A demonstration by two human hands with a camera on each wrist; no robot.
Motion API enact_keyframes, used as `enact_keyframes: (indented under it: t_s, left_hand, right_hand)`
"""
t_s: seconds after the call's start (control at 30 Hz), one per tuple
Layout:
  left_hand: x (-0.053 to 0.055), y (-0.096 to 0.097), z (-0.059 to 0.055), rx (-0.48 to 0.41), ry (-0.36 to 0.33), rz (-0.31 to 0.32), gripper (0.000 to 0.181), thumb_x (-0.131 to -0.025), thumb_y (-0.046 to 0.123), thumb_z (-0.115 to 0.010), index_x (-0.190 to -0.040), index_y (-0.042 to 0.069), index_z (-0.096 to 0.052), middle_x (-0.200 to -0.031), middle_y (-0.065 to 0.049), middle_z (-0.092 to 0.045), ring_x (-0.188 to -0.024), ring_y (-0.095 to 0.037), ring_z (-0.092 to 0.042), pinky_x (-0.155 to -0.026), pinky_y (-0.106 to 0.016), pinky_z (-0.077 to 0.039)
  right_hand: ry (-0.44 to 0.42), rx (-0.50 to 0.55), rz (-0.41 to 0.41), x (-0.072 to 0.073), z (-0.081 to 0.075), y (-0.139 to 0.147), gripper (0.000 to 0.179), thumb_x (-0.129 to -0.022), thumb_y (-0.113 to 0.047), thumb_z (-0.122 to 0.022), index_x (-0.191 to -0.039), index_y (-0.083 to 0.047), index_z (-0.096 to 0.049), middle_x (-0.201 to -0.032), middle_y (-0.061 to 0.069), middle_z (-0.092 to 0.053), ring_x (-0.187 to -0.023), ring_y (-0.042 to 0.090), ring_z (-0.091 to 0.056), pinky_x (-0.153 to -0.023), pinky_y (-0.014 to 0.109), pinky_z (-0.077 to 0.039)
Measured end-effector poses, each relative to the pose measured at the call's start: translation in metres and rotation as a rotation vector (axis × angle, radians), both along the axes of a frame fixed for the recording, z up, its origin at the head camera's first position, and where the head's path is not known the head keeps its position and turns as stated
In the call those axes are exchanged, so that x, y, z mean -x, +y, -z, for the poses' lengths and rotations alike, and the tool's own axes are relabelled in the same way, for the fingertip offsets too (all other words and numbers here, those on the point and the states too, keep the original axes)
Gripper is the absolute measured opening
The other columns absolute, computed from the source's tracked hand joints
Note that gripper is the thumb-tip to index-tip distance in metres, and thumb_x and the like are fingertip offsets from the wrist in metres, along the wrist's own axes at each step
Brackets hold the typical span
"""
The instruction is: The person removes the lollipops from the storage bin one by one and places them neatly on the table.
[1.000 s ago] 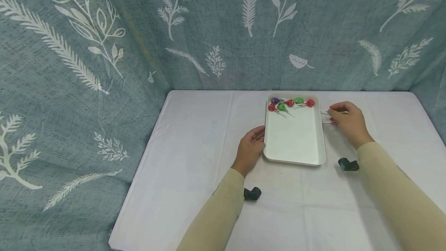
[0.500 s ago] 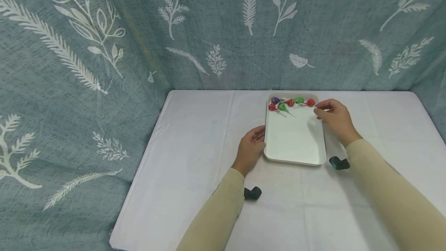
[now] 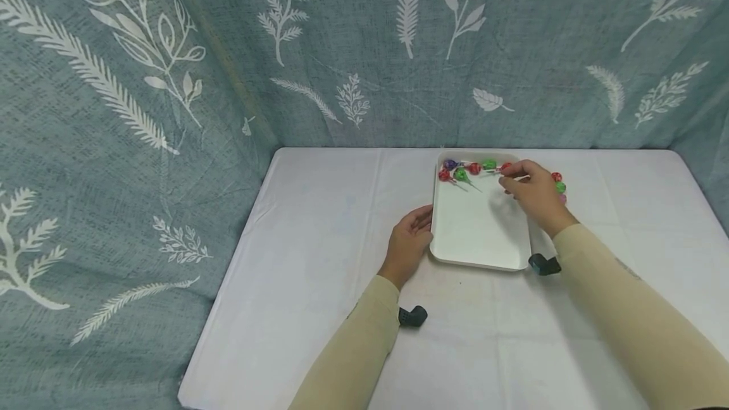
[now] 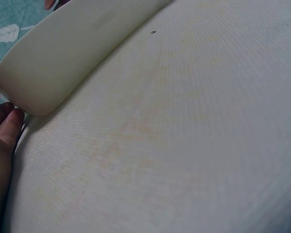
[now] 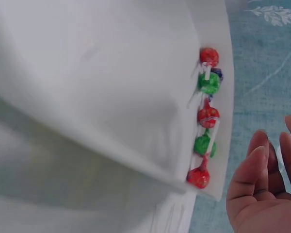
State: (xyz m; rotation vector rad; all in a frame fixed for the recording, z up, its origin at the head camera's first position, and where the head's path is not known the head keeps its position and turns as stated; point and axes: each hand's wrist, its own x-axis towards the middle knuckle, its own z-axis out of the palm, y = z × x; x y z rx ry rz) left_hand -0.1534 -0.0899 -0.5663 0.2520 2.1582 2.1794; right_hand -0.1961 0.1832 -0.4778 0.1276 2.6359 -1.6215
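A white tray (image 3: 478,226) holds several wrapped lollipops along its far end: a purple lollipop (image 3: 450,164), red ones and green ones (image 5: 203,144). My left hand (image 3: 405,242) touches the tray's left outer wall with its fingertips; the left wrist view shows them at the tray's corner. Above the tray's far right part is my right hand (image 3: 535,192), close to the rightmost red lollipop (image 5: 199,178). Its fingers bend loosely, and I see nothing held in the right wrist view. In the head view, this hand partly covers that lollipop.
Right of the tray, outside it, lie more lollipops: red (image 3: 556,177), green (image 3: 560,187) and purple (image 3: 562,198), partly behind the right hand. A white cloth (image 3: 319,258) covers the table. A teal leaf-patterned curtain (image 3: 364,30) hangs behind and at the left.
My right hand has moved left from the lollipop sticks outside the tray to above its far right part. The lollipops it covered there now show. The left hand and tray stay in place.
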Motion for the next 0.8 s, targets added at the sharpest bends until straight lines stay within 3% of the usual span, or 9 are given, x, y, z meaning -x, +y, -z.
enact_keyframes:
  t_s: [0.3,0.53,0.8]
  left_hand:
    - [0.001,0.001,0.001,-0.019,-0.019,-0.005,0.056,-0.094,-0.009,-0.056,-0.15,0.0,-0.06,-0.149,-0.014,-0.063,-0.136,-0.018,-0.062,-0.111,-0.027,-0.053]
    - [0.002,0.003,-0.001,-0.044,-0.024,-0.002,0.059,-0.093,-0.009,-0.056,-0.151,-0.001,-0.059,-0.15,-0.015,-0.062,-0.138,-0.024,-0.061,-0.112,-0.027,-0.052]
    - [0.004,0.005,-0.001,-0.01,-0.012,-0.012,0.058,-0.093,-0.009,-0.055,-0.151,-0.001,-0.059,-0.149,-0.015,-0.063,-0.136,-0.02,-0.062,-0.111,-0.028,-0.053]
  right_hand:
    - [0.011,0.043,-0.036,0.011,0.002,-0.01,0.037,-0.111,-0.026,-0.064,-0.136,0.001,-0.062,-0.13,0.017,-0.061,-0.109,0.026,-0.063,-0.087,0.028,-0.056]
    - [0.048,0.042,-0.085,0.021,0.009,-0.022,0.033,-0.11,-0.02,-0.064,-0.131,0.005,-0.064,-0.131,0.019,-0.059,-0.105,0.026,-0.063,-0.082,0.018,-0.055]
    - [0.087,0.017,-0.138,0.034,0.012,-0.042,0.031,-0.107,-0.014,-0.066,-0.13,0.006,-0.066,-0.127,0.021,-0.064,-0.104,0.029,-0.062,-0.083,0.032,-0.054]
